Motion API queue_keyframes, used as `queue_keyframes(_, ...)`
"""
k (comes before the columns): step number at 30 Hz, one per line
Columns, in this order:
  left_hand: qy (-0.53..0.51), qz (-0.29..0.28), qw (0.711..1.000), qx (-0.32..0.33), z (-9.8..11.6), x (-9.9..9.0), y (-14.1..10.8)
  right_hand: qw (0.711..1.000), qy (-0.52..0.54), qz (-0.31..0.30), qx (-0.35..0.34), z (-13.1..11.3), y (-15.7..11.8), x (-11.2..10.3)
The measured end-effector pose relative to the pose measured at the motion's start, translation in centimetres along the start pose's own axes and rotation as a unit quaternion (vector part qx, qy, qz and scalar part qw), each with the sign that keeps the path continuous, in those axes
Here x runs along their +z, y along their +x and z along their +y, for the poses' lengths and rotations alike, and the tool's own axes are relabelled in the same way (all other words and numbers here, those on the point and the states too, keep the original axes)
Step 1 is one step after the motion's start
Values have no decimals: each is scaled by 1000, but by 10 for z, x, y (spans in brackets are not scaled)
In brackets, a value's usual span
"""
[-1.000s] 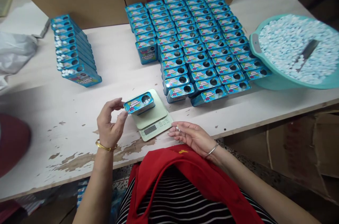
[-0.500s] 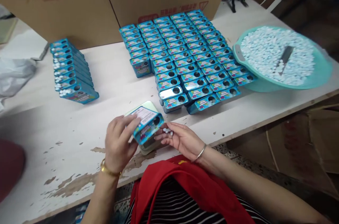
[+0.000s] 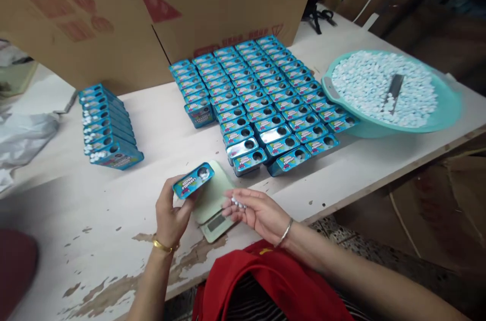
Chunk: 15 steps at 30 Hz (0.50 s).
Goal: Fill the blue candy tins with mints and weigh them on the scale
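Note:
My left hand (image 3: 170, 214) is closed around a blue candy tin (image 3: 193, 180), its printed top with a round hole turned up toward me. The tin is held over the left side of a pale green kitchen scale (image 3: 218, 189) with a small display. In the curled fingers of my right hand (image 3: 254, 209) lie several small white candies (image 3: 238, 203). That hand hovers at the scale's right edge, apart from the tin.
Rows of blue tins (image 3: 261, 93) stand mid-table before a large cardboard box (image 3: 212, 7). Another row of tins (image 3: 110, 128), with white candies on top, stands left. A turquoise basin (image 3: 448, 108) of white candies, holding a dark flat scoop (image 3: 395, 89), sits right.
My left hand has lifted and tilted the tin upright, away from my right hand, uncovering the scale. My right hand still holds candies. The view has shifted slightly.

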<state>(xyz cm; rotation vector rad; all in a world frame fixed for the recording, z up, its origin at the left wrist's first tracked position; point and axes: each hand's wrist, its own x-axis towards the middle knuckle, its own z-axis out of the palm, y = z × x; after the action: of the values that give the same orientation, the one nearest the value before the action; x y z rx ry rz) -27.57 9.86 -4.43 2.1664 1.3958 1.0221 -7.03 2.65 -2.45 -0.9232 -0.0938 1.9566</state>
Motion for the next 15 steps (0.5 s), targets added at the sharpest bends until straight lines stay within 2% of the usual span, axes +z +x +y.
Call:
queue_keyframes(3, -29, 26, 999, -27, -21, 19, 43, 1000, -5, 7, 5, 5, -1, -6)
queue_keyframes(7, -23, -13, 999, -27, -45, 51, 113, 1000, -5, 31, -2, 11, -3, -13)
queue_keyframes(9, 1, -22, 1000, -21, -51, 65, 139, 999, 1, 52, -7, 13, -5, -15)
queue_keyframes(12, 46, -4, 999, -20, -53, 76, 158, 997, 6, 71, -8, 13, -6, -18)
queue_keyframes(15, 98, 24, 995, -23, -49, 68, 151, 998, 4, 67, -4, 11, -5, -18)
